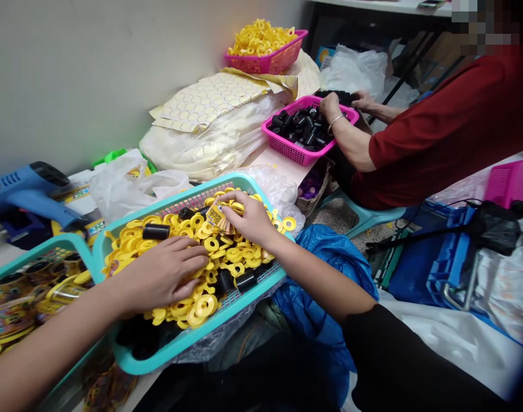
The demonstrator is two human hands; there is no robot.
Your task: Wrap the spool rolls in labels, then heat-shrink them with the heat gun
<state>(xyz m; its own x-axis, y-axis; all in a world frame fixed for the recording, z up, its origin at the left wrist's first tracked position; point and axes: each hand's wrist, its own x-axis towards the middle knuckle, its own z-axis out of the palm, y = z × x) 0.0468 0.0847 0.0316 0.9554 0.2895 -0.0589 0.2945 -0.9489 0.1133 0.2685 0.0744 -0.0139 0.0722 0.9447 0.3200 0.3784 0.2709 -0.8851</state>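
Note:
A turquoise basket in front of me holds a heap of yellow plastic rings with small tabs, with several black cylinders among them. My left hand lies palm down on the rings, fingers stretched out and a little apart; what is under the palm is hidden. Over the far right part of the heap, my right hand pinches a small bundle of printed paper strips between thumb and fingers.
Another turquoise basket with wrapped pieces stands at left, near a blue heat gun. A co-worker in a red sleeve reaches into a pink basket of black parts. Behind are filled bags and a pink basket of yellow parts.

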